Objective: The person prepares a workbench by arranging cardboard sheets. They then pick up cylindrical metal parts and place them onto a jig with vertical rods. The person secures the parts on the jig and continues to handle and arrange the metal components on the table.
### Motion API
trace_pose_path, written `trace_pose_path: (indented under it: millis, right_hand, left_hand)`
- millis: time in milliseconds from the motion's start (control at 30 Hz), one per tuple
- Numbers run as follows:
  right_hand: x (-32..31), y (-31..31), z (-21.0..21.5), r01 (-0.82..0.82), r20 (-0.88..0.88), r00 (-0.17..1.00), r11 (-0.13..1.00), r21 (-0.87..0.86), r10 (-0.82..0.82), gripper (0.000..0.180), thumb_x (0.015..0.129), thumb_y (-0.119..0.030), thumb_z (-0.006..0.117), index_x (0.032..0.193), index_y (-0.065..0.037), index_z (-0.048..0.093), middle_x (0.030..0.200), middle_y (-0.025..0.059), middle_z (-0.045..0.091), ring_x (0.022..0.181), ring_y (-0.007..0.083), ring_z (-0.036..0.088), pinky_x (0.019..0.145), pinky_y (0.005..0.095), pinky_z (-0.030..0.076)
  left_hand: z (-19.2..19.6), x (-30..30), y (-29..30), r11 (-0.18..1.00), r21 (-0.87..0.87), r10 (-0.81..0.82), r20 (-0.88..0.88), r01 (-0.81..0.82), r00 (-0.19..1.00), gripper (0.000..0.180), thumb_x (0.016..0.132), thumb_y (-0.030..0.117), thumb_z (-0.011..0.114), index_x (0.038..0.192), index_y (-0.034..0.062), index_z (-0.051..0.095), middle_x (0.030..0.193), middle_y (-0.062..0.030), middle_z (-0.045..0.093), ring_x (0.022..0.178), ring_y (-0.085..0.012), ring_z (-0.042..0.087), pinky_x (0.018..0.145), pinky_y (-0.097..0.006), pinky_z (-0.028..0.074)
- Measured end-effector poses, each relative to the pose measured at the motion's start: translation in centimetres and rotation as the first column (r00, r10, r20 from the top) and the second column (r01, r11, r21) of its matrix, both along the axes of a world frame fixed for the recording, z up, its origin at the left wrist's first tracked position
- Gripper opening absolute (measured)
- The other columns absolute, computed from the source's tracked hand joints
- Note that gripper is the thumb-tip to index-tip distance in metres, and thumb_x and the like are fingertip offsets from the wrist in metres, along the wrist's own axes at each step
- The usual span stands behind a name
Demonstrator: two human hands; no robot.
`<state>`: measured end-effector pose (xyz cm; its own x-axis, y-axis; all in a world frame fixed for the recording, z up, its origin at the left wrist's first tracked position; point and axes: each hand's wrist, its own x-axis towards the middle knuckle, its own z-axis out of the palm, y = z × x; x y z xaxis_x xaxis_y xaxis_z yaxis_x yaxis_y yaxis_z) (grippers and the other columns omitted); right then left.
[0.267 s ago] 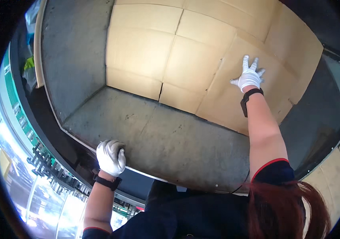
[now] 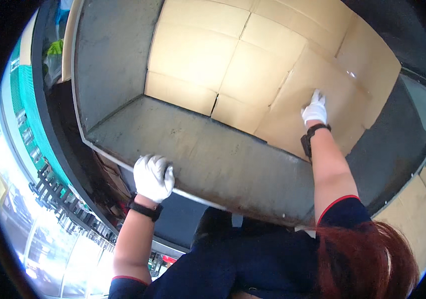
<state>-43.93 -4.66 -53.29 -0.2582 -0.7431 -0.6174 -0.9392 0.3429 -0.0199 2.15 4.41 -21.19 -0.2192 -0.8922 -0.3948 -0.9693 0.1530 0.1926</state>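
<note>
My left hand (image 2: 153, 178), in a white glove, is wrapped over the front rim (image 2: 198, 198) of a large dark grey bin. Its thumb and fingers curl down onto the edge. My right hand (image 2: 315, 108), also gloved in white, reaches into the bin in front of the tan cardboard lining (image 2: 253, 74). Two of its fingers stretch forward close together while the rest look bent; nothing shows in them. Whether it touches the cardboard I cannot tell. A tiny bright spot (image 2: 351, 74) shows against the cardboard beyond this hand, too small to name.
Bare grey walls (image 2: 115, 55) and a grey floor strip (image 2: 213, 154) surround the cardboard. At the left are a green mesh strip (image 2: 36, 119) and a row of dark metal fittings (image 2: 68, 204). More brown cardboard (image 2: 415, 219) lies at the lower right.
My right hand has drawn back toward me, and its spread fingers have come closer together. The bright spot has appeared on the cardboard. The left hand stays on the rim as the view shifts.
</note>
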Motion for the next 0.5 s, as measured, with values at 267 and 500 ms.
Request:
trace_pose_path:
  millis: [267,500]
  right_hand:
    - [-2.8,11.2,11.7,0.110,0.384,0.907,0.977,0.180,-0.172,0.050,0.089,-0.032,0.072,0.128,0.000,0.066,0.126,0.0243,0.068,0.118,0.0363,0.066,0.105,0.0424,0.050]
    - [-1.3,-4.1,50.8,0.189,0.520,0.743,0.613,-0.767,0.421,0.040,0.104,-0.027,0.058,0.137,-0.003,0.061,0.139,0.0127,0.062,0.130,0.0225,0.056,0.110,0.0358,0.044]
  left_hand:
    - [1.1,0.3,0.6,0.997,-0.058,0.048,0.047,-0.046,0.998,0.018,0.084,0.026,0.065,0.080,0.0096,0.069,0.082,-0.0115,0.069,0.079,-0.0329,0.066,0.076,-0.047,0.051]
    - [1.2,0.1,3.3,0.980,-0.160,0.140,0.120,-0.120,0.983,0.024,0.088,0.029,0.061,0.083,0.0083,0.072,0.084,-0.0153,0.072,0.085,-0.0349,0.069,0.079,-0.048,0.054]
